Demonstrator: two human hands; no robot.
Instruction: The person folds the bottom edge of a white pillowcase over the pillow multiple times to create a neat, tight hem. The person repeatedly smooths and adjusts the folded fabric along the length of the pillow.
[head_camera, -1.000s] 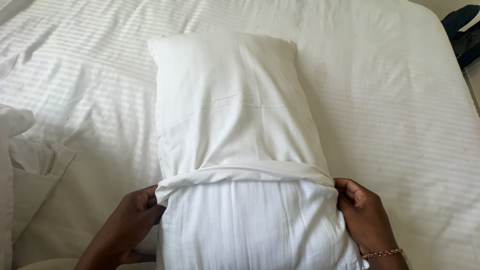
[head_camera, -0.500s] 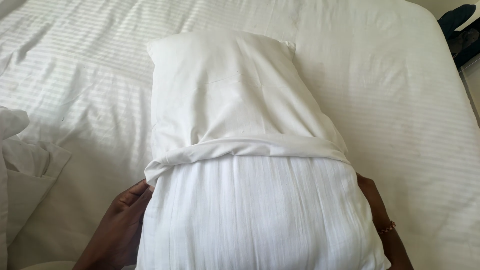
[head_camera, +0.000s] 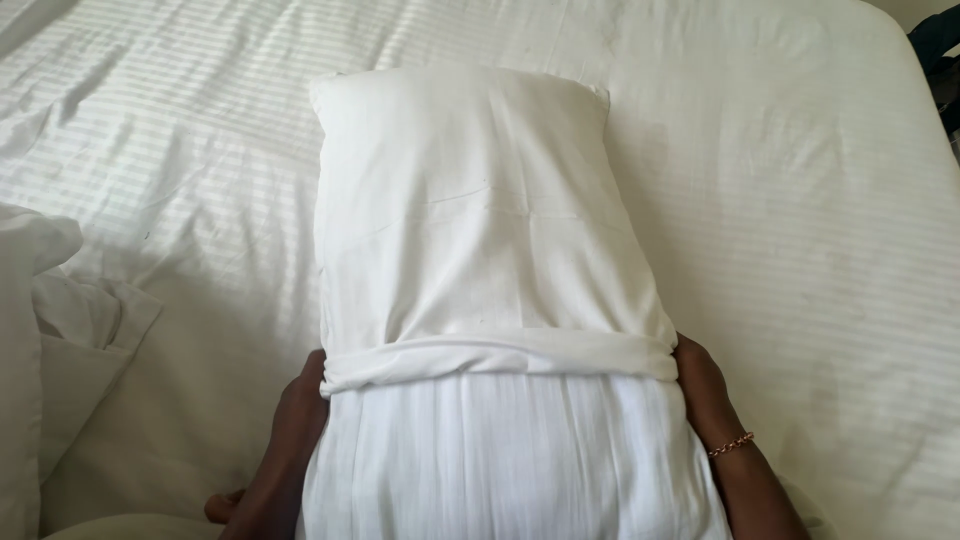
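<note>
The case (head_camera: 500, 360) rim is gripped by left hand (head_camera: 295, 420) and right hand (head_camera: 700, 385); it is best drawn evenly along the pillow (head_camera: 510, 470), both sides kept level.

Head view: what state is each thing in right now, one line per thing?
Pillow: lying on the bed, far part inside the case, near striped part bare.
Pillowcase: partly on, open edge bunched into a band across the pillow.
Left hand: pressed to the pillow's left side at the band.
Right hand: pressed to the right side, bracelet on wrist.
Bed sheet: spread, lightly creased.
Spare linen: crumpled at left.
</note>
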